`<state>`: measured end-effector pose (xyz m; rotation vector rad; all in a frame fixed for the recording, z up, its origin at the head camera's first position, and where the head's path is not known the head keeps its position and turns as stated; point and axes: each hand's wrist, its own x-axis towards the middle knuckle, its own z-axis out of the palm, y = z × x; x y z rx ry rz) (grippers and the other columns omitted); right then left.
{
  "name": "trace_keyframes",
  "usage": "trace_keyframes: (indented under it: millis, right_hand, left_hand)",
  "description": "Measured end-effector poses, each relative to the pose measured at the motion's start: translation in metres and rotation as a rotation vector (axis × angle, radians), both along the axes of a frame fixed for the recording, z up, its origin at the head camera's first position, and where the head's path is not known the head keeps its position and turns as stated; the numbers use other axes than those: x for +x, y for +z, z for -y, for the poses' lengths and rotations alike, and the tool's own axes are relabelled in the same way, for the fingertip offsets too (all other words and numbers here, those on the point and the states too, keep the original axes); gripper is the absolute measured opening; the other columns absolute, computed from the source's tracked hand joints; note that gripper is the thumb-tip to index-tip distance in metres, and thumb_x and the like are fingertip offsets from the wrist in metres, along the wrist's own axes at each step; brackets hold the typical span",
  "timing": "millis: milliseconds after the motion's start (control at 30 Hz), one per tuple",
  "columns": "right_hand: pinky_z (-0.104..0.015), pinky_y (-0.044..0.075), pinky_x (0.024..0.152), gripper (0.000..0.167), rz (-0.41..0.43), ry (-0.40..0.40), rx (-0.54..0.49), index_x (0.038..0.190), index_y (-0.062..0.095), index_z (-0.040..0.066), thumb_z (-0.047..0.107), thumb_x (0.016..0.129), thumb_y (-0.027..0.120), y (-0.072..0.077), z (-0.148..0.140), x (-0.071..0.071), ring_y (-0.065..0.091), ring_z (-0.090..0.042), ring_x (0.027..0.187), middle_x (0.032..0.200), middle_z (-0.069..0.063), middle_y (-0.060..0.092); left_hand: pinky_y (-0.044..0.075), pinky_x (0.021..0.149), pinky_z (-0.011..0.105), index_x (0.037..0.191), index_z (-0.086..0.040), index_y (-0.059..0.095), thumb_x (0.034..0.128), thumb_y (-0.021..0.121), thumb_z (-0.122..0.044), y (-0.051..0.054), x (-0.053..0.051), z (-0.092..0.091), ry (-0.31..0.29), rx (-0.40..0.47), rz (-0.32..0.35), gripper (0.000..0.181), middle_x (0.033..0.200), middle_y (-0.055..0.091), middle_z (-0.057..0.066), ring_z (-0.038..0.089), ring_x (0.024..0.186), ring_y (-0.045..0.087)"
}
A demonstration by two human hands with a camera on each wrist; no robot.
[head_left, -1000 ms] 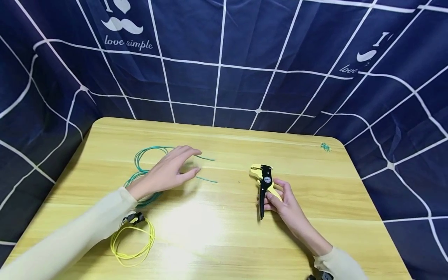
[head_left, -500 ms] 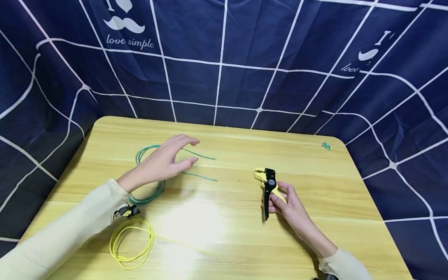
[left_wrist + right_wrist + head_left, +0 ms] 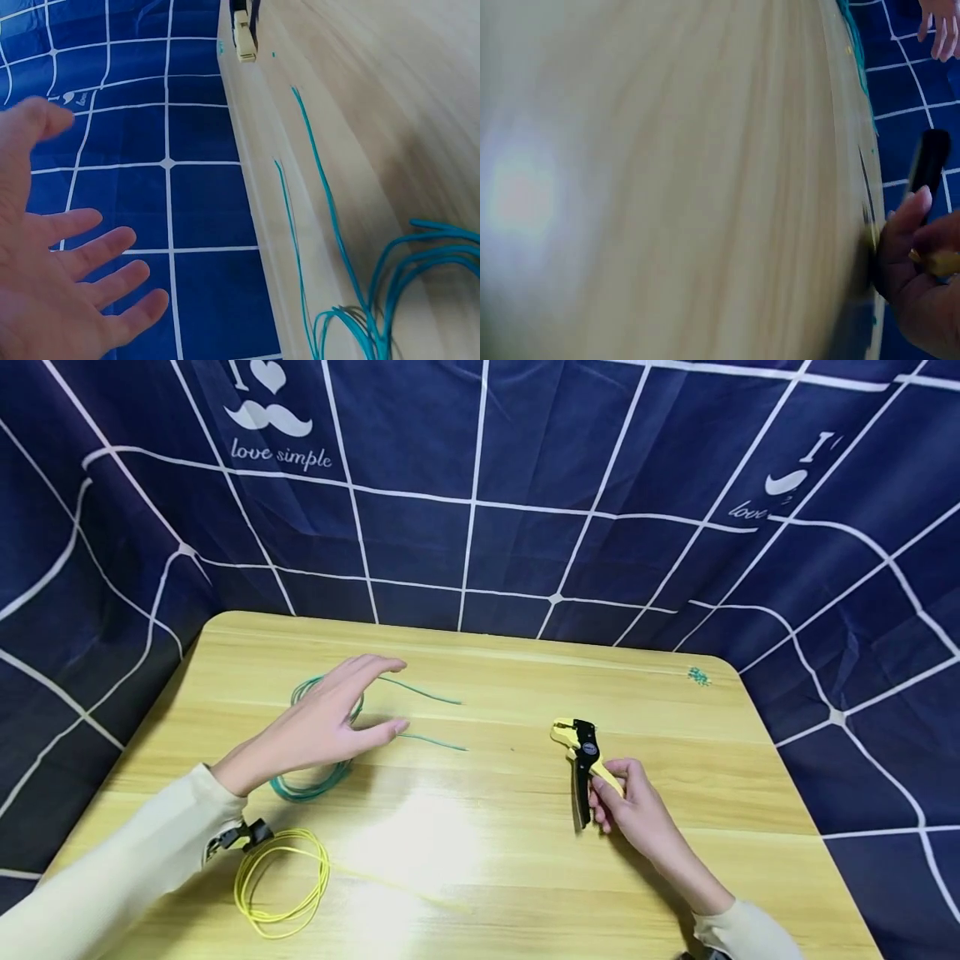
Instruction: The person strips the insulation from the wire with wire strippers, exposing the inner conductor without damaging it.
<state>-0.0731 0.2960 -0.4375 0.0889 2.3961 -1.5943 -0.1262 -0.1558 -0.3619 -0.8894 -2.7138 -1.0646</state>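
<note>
My left hand (image 3: 326, 718) hovers over a coil of green wire (image 3: 311, 795), fingers spread and nothing between them. Two wire ends stretch out to the right past the fingertips, flat on the table. In the left wrist view the same hand (image 3: 52, 285) is apart from the green wire (image 3: 328, 187). My right hand (image 3: 637, 806) grips a black and yellow wire stripper (image 3: 588, 750) by its lower handles, jaws up and toward the left. The right wrist view shows the stripper (image 3: 931, 161) only in part, with the fingers curled round it.
A coil of yellow wire (image 3: 326, 868) lies near the left forearm, one end running right. Small green bits (image 3: 699, 677) are heaped at the table's (image 3: 540, 877) far right corner. A dark blue checked cloth (image 3: 420, 543) hangs behind and at the sides.
My left hand has drawn back to the left, off the green wire ends, uncovering more of them. The right hand has shifted slightly right with the wire stripper.
</note>
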Motion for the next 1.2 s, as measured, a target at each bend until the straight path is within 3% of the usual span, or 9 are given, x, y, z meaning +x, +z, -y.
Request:
trace_keyframes:
  millis: [167, 333, 467, 667, 833, 967, 1100, 1200]
  right_hand:
    - [-0.033, 0.058, 0.058, 0.025, -0.039, 0.072, 0.271, 0.123, 0.049, 0.000, 0.017, 0.112, 0.064, 0.006, -0.009, -0.001, 0.066, -0.021, 0.061, 0.078, -0.008, 0.067]
    - [-0.029, 0.046, 0.058, 0.017, -0.194, 0.148, 0.555, 0.103, 0.059, 0.007, 0.017, 0.106, 0.073, 0.010, -0.013, -0.004, 0.059, -0.014, 0.057, 0.065, 0.004, 0.059]
    - [-0.032, 0.040, 0.057, 0.018, -0.305, 0.183, 0.679, 0.095, 0.063, 0.012, 0.017, 0.100, 0.079, 0.014, -0.014, -0.008, 0.051, -0.013, 0.060, 0.067, 0.007, 0.054]
    - [-0.032, 0.039, 0.057, 0.021, -0.372, 0.216, 0.738, 0.089, 0.064, 0.015, 0.016, 0.095, 0.084, 0.014, -0.015, -0.009, 0.048, -0.012, 0.063, 0.069, 0.007, 0.050]
    - [-0.031, 0.036, 0.058, 0.025, -0.390, 0.235, 0.759, 0.088, 0.061, 0.015, 0.014, 0.094, 0.084, 0.011, -0.019, -0.009, 0.045, -0.012, 0.064, 0.071, 0.005, 0.048]
    - [-0.032, 0.036, 0.059, 0.025, -0.360, 0.269, 0.764, 0.089, 0.059, 0.015, 0.016, 0.095, 0.083, 0.012, -0.021, -0.010, 0.045, -0.012, 0.064, 0.071, 0.005, 0.047]
    - [-0.033, 0.038, 0.059, 0.021, -0.289, 0.291, 0.765, 0.093, 0.062, 0.015, 0.022, 0.099, 0.081, 0.019, -0.023, -0.010, 0.047, -0.014, 0.067, 0.075, 0.004, 0.050]
    - [-0.037, 0.044, 0.059, 0.022, -0.343, 0.248, 0.789, 0.100, 0.066, 0.010, 0.027, 0.100, 0.081, 0.029, -0.024, -0.009, 0.052, -0.015, 0.070, 0.083, 0.001, 0.057]
  left_hand:
    - [0.038, 0.116, 0.065, 0.164, -0.012, 0.044, 0.0927, 0.082, -0.050, -0.006, 0.009, 0.005, 0.007, -0.038, -0.020, 0.089, 0.163, 0.048, 0.010, 0.033, 0.150, 0.045]
    - [0.030, 0.120, 0.068, 0.170, -0.012, 0.035, 0.0890, 0.084, -0.058, -0.013, 0.021, 0.003, -0.003, -0.088, -0.062, 0.104, 0.172, 0.038, 0.012, 0.036, 0.158, 0.034]
    - [0.028, 0.120, 0.072, 0.172, -0.012, 0.031, 0.0894, 0.077, -0.069, -0.015, 0.031, -0.001, -0.015, -0.182, -0.101, 0.110, 0.177, 0.028, 0.011, 0.040, 0.162, 0.023]
    - [0.023, 0.122, 0.072, 0.174, -0.018, 0.029, 0.0918, 0.063, -0.083, -0.016, 0.046, -0.009, -0.047, -0.328, -0.132, 0.110, 0.181, 0.016, 0.008, 0.039, 0.165, 0.012]
    - [0.025, 0.120, 0.074, 0.172, -0.023, 0.036, 0.0923, 0.061, -0.084, -0.017, 0.056, -0.014, -0.079, -0.349, -0.202, 0.104, 0.181, 0.015, 0.008, 0.038, 0.165, 0.011]
    - [0.026, 0.119, 0.076, 0.172, -0.020, 0.036, 0.0892, 0.065, -0.084, -0.019, 0.060, -0.016, -0.086, -0.359, -0.264, 0.109, 0.180, 0.020, 0.009, 0.038, 0.165, 0.012]
    - [0.020, 0.120, 0.077, 0.172, -0.017, 0.035, 0.0833, 0.068, -0.088, -0.020, 0.062, -0.018, -0.103, -0.388, -0.315, 0.118, 0.179, 0.025, 0.008, 0.037, 0.165, 0.010]
    - [0.017, 0.120, 0.079, 0.173, -0.017, 0.034, 0.0838, 0.065, -0.090, -0.021, 0.063, -0.019, -0.127, -0.399, -0.325, 0.119, 0.180, 0.022, 0.006, 0.036, 0.166, 0.008]
